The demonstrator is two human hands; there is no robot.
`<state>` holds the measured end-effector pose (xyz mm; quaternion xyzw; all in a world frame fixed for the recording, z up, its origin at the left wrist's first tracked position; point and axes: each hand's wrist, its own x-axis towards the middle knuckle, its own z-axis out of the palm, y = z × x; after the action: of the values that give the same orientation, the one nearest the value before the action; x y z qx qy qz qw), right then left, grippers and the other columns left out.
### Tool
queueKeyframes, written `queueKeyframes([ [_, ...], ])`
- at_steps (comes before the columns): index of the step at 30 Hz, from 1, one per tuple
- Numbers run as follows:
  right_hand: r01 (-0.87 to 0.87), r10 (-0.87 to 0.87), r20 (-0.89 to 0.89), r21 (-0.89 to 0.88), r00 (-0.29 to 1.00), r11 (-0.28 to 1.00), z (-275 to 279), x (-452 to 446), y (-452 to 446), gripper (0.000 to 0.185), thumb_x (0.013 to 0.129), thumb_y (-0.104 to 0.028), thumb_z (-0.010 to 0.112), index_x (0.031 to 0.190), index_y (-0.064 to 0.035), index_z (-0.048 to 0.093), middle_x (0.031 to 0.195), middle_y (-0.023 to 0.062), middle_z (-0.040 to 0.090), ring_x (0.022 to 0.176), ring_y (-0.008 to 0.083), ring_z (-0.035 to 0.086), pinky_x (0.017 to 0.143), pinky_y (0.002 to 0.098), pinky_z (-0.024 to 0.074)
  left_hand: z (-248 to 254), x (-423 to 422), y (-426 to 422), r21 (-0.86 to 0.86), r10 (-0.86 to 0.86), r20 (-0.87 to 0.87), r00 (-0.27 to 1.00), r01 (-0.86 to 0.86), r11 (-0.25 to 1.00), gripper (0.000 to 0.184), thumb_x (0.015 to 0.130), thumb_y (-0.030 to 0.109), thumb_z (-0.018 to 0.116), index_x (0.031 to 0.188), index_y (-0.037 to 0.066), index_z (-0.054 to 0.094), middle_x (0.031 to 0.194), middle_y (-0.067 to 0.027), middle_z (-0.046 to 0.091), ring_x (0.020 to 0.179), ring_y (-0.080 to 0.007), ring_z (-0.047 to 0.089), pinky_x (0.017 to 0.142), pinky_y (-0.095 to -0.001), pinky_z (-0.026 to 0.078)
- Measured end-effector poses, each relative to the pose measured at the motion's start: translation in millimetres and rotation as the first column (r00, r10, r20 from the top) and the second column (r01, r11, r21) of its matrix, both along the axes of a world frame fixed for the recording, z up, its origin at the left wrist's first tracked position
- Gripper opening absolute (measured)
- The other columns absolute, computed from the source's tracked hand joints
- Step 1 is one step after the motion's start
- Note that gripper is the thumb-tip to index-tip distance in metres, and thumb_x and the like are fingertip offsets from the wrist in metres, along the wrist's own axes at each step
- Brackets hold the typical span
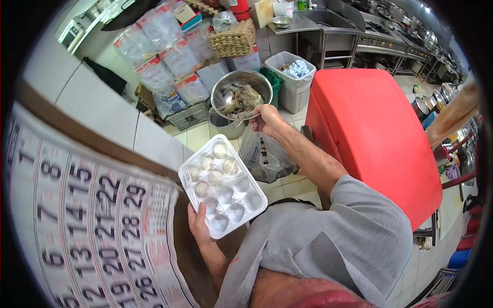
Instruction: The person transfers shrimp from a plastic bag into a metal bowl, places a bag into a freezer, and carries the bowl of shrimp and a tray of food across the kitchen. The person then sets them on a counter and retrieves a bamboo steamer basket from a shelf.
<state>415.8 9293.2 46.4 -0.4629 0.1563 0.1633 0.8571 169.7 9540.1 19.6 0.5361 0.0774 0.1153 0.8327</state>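
My left hand (199, 222) grips the lower left edge of a white plastic tray (191, 197) with rounded hollows. Several pale round pieces (220, 150), of a kind I cannot make out, sit in its far hollows; the near ones hold none. My right hand (267, 119) is closed on the near rim of a metal bowl (217, 88), held out ahead. Greyish-brown contents that look like raw shrimp or shells (240, 100) lie in the bowl. Below this hand is a translucent plastic bag (267, 156); whether the hand also holds it, I cannot tell.
A large red container (367, 138) stands close on my right. A calendar (97, 220) hangs at left. Ahead are a metal pot (225, 126), a grey bin (294, 84), stacked wrapped packages (179, 61) and a woven basket (232, 41). A sink (328, 20) and stoves (382, 43) stand farther back.
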Motion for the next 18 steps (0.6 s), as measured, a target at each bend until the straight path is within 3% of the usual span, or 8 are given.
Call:
queueKeyframes([
  [4,0.106,-0.106,0.042,0.016,0.993,0.994,8.3,80.4,-34.5,0.009,0.073,-0.01,0.05,0.07,-0.0017,0.048,0.059,0.0128,0.048,0.043,0.0218,0.043,0.04,0.0385,0.0369,3.6,108.2,5.9,-0.01,-0.075,-0.025,0.997,0.075,0.997,0.038,0.089,0.012,0.054,0.122,-0.003,0.042,0.114,-0.0129,0.053,0.1,-0.0206,0.054,0.088,-0.0323,0.041],
  [8,0.228,-0.23,0.073,0.037,0.97,0.973,18.2,164.5,-76.0,0.008,0.074,-0.007,0.048,0.076,0.001,0.049,0.064,0.0171,0.05,0.046,0.0242,0.044,0.046,0.039,0.0403,-4.8,231.5,14.1,-0.012,-0.141,0.013,0.99,0.141,0.99,0.041,0.089,0.011,0.054,0.125,-0.003,0.04,0.116,-0.0132,0.053,0.102,-0.0213,0.054,0.09,-0.0323,0.041],
  [11,0.377,-0.383,0.065,0.089,0.922,0.922,17.0,219.7,-107.1,0.01,0.074,-0.008,0.049,0.074,0.0017,0.05,0.064,0.0161,0.053,0.046,0.0237,0.047,0.038,0.0377,0.0407,-12.4,312.5,15.6,0.0,-0.185,-0.03,0.982,0.185,0.983,0.039,0.088,0.01,0.054,0.123,-0.002,0.042,0.114,-0.0123,0.054,0.099,-0.0193,0.056,0.085,-0.0309,0.044],
  [18,0.571,-0.575,0.163,0.075,0.801,0.817,72.5,313.0,-203.9,0.01,0.074,-0.006,0.048,0.079,0.0021,0.047,0.065,0.0184,0.051,0.05,0.0255,0.047,0.041,0.0388,0.0401,0.9,500.4,-29.6,0.01,-0.375,-0.072,0.924,0.377,0.926,0.038,0.088,0.01,0.056,0.122,-0.001,0.043,0.113,-0.0119,0.055,0.097,-0.0193,0.057,0.083,-0.0312,0.045],
])
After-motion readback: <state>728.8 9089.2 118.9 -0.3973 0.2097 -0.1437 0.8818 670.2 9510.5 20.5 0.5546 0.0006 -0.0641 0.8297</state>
